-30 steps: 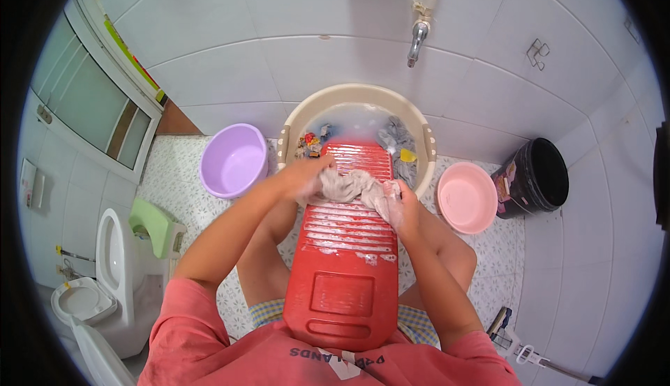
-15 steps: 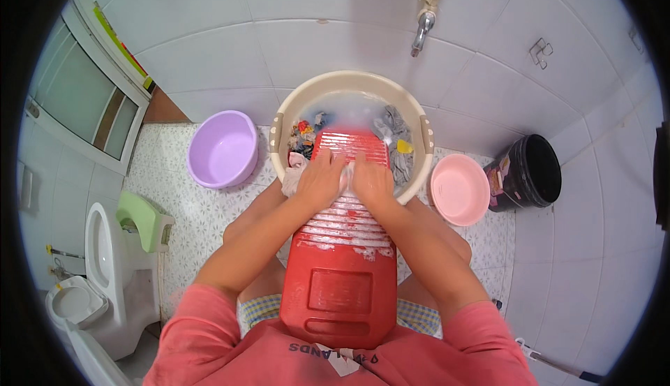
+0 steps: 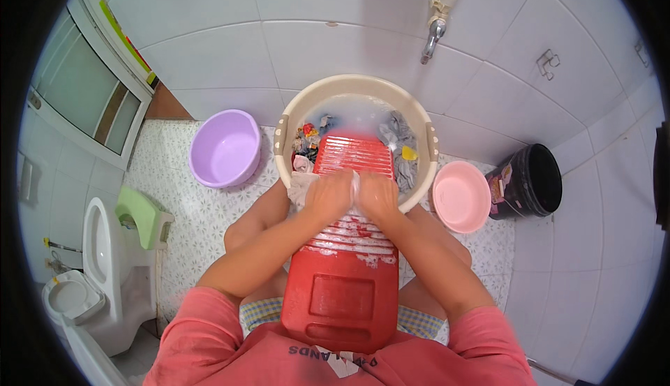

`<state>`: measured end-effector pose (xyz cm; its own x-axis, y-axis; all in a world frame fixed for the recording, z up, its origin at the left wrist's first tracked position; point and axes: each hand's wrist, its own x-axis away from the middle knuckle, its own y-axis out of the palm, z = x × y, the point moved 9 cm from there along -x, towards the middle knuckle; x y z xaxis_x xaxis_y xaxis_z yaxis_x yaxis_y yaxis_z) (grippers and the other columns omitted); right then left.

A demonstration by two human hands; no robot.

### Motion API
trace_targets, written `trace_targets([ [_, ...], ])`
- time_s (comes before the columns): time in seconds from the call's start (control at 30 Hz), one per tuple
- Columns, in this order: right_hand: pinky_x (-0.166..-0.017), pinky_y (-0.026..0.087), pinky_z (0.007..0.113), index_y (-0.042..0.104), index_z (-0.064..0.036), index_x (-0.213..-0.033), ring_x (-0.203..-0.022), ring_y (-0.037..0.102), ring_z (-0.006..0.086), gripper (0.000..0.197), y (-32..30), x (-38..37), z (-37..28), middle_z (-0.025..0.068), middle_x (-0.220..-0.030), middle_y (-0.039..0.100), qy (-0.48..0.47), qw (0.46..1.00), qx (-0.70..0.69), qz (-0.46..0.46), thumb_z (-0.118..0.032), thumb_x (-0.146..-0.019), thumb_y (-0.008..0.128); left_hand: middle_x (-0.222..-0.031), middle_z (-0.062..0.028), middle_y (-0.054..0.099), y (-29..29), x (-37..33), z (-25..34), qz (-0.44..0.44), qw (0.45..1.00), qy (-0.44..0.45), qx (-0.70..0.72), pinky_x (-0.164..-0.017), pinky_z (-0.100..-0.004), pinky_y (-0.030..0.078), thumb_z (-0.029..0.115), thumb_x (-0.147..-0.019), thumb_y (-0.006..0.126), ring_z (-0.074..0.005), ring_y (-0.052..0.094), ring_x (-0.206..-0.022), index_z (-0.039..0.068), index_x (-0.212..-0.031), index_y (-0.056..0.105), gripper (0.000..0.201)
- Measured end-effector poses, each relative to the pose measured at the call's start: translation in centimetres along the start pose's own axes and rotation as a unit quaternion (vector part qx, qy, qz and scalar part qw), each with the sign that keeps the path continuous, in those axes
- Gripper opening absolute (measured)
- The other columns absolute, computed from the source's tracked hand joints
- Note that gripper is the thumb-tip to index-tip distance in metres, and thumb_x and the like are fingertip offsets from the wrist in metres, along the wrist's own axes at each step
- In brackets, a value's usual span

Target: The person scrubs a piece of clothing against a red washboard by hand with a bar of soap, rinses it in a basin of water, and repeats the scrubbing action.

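Note:
A red ribbed washboard leans from my lap into a beige wash basin of soapy water. My left hand and my right hand press side by side on the board's upper ribs, closed on a pale wet cloth that bulges out at the left and shows white between the hands. Soap foam lies on the ribs just below them. More wet clothes, grey and multicoloured, soak in the basin beside the board.
A purple basin stands on the floor at the left, a pink basin at the right, and a black bucket beyond it. A tap hangs over the wash basin. A toilet and green stool stand at the left.
Both hands pushed the cloth up the washboard toward the basin and came closer together. The camera view also shifted slightly downward over the second.

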<state>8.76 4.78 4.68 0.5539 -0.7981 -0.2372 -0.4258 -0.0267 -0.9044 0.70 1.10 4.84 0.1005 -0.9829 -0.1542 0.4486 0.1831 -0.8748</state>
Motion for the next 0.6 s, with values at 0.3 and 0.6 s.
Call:
trace_targets([
  [0.3, -0.057, 0.050, 0.046, 0.062, -0.0063, -0.073, -0.060, 0.063, 0.0333, 0.019, -2.1, 5.7, -3.2, 0.0153, -0.064, 0.062, -0.123, 0.988, -0.019, -0.088, -0.022, -0.080, 0.054, -0.082, -0.0149, 0.056, -0.5, 0.3, -1.0, 0.016, 0.995, 0.072, 0.073, -0.072, -0.0437, 0.046, 0.018, -0.083, 0.051, -0.0334, 0.056, -0.081, 0.002, -0.081, 0.057, 0.017],
  [0.6, -0.061, 0.049, 0.049, 0.057, 0.0007, -0.077, -0.065, 0.062, 0.0399, 0.027, 1.1, -3.0, 2.2, 0.0239, -0.069, 0.062, 0.057, 0.998, 0.010, -0.031, -0.026, -0.078, 0.058, -0.086, -0.0146, 0.056, -1.1, -0.4, -1.1, 0.111, 0.987, 0.038, 0.110, -0.070, -0.0448, 0.046, 0.020, -0.084, 0.056, -0.0351, 0.055, -0.084, 0.002, -0.089, 0.054, 0.019],
])
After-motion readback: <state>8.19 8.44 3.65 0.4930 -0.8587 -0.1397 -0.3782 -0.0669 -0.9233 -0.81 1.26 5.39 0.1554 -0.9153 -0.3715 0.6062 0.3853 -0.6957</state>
